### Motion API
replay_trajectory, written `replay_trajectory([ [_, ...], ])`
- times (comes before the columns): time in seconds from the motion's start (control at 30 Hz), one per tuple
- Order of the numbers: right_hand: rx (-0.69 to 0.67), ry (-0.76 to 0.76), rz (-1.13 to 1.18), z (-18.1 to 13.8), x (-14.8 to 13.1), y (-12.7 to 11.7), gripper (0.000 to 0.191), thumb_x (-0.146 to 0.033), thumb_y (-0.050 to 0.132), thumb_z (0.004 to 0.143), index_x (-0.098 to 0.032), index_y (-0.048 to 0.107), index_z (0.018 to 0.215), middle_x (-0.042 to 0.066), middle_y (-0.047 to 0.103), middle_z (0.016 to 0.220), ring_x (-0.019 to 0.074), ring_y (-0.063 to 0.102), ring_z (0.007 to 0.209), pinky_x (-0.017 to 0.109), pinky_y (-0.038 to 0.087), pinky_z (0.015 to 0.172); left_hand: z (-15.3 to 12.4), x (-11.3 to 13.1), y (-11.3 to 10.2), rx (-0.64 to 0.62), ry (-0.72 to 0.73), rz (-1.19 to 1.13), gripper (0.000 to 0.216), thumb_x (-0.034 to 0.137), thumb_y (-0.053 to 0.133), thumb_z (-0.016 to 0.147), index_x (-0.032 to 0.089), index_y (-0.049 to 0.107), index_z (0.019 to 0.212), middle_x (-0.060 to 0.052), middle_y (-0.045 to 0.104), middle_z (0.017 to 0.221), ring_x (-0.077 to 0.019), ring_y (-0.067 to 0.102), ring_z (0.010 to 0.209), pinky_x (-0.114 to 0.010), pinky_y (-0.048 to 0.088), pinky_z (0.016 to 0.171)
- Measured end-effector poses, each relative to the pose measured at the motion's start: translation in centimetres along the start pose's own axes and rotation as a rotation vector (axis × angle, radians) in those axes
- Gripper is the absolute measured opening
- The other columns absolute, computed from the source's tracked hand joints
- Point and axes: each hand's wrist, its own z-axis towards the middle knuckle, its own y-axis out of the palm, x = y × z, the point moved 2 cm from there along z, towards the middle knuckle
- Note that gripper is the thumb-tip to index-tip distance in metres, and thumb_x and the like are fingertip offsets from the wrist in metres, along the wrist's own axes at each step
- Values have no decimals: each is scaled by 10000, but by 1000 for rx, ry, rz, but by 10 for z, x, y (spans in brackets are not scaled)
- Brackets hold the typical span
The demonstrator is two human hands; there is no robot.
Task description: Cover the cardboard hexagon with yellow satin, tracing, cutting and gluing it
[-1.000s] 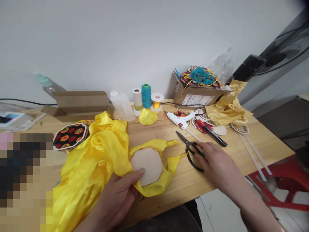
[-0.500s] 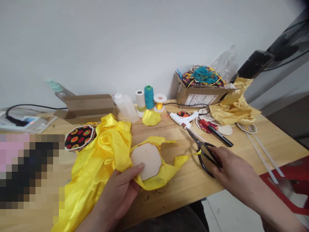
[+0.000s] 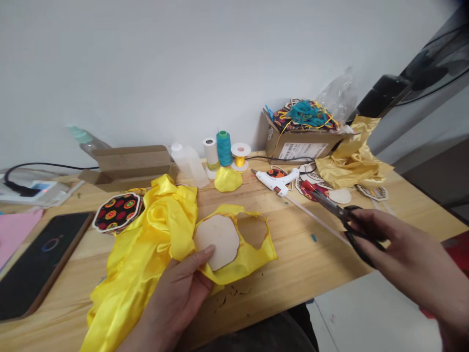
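My left hand (image 3: 179, 293) holds a fold of yellow satin cloth (image 3: 146, 254) with a beige octagonal card piece (image 3: 214, 242) lying on it, thumb resting on the card's lower edge. Beside the card, a ragged hole (image 3: 252, 230) in the satin shows the wood beneath. My right hand (image 3: 406, 249) grips black-handled scissors (image 3: 351, 222) with the blades pointing left, raised a little above the table's right side and well apart from the cloth.
The wooden table (image 3: 293, 264) holds a hot glue gun (image 3: 274, 181), a black marker, thread spools (image 3: 223, 149), a patterned octagon (image 3: 117, 211), gold satin (image 3: 351, 166), a cardboard box of scraps (image 3: 302, 144), and a dark tablet (image 3: 40, 259) on the left.
My right hand has lifted the scissors from the table and carried them right. The view has shifted, uncovering the tablet at left. The left hand and cloth have barely moved.
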Motion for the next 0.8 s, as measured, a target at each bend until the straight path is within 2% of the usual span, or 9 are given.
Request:
replay_trajectory([
  [0.07, 46, -3, 79, -3, -1, -8, 253, -407, 616, 722, -251, 592, 919, 76, 690, 842, 271, 659, 749, 369, 513, 650, 0, 0, 0, -3, -5, 2, 626, 28, 655, 770, 340, 558, 1305, 26, 726, 1189, -273, 652, 1131, -384, 585, 918],
  [0.17, -25, -73, 278, -10, -18, -8, 279, -394, 666, 701, -273, 562, 930, 53, 655, 834, 249, 631, 743, 323, 504, 591, -1, -1, 0, -12, -16, 4, 643, 30, 660, 767, 345, 546, 1315, 21, 728, 1184, -282, 644, 1142, -402, 580, 927],
  [0.23, -183, -136, 343, -16, -37, 2, 325, -373, 672, 673, -277, 572, 967, 58, 652, 859, 258, 623, 769, 319, 501, 583, -1, -1, 0, -22, -22, 1, 650, 28, 660, 767, 346, 537, 1322, 16, 733, 1175, -289, 633, 1158, -417, 571, 938],
  [0.37, -493, -111, 343, -26, -68, 31, 136, -326, 651, 684, -259, 570, 771, 32, 625, 714, 212, 562, 621, 291, 435, 512, 0, -2, -2, -16, -27, -28, 658, 38, 670, 767, 339, 524, 1334, 10, 747, 1142, -288, 636, 1154, -416, 563, 949],
  [0.47, -623, -89, 298, -29, -76, 47, 129, -333, 654, 730, -233, 580, 766, 24, 622, 705, 201, 553, 649, 281, 426, 560, -1, -2, -4, -14, -4, -7, 661, 57, 687, 765, 330, 514, 1341, 6, 742, 1152, -283, 651, 1130, -407, 578, 923],
  [0.63, -718, -68, 215, -27, -78, 55, 154, -328, 641, 802, -190, 577, 825, 17, 612, 754, 179, 541, 726, 265, 417, 660, -2, -4, -6, -16, 5, 20, 622, 54, 692, 750, 314, 555, 1298, -3, 733, 1170, -292, 666, 1101, -396, 615, 850],
  [0.8, -770, -121, 211, -25, -85, 55, 129, -307, 598, 838, -190, 554, 809, 7, 599, 765, 149, 495, 675, 245, 368, 599, -1, -5, -7, 10, -6, -15, 660, 38, 698, 735, 329, 545, 1308, 5, 741, 1149, -293, 675, 1085, -405, 613, 858],
])
